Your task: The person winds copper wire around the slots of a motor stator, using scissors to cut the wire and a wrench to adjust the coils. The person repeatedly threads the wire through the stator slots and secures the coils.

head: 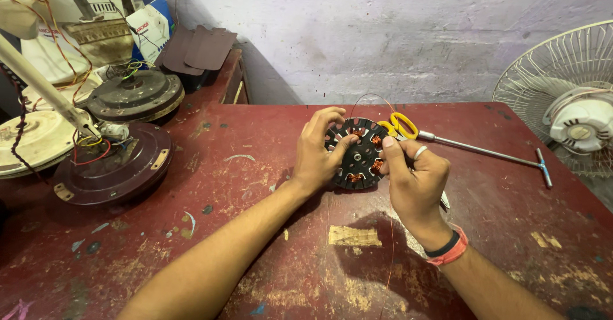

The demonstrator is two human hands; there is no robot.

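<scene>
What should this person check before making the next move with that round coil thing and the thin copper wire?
1. Left hand steadies the black round stator from its left edge: ok.
2. Right hand has fingers on the stator's right side, at a copper coil: ok.
3. Thin copper wire runs down from the right hand toward the table's near edge; whether it is taut or snag-free: cannot tell.
4. Yellow-handled scissors lie just behind the stator, touching or nearly so: cannot tell.
5. T-handle tool lies apart on the red table, off to the right: ok.
</scene>
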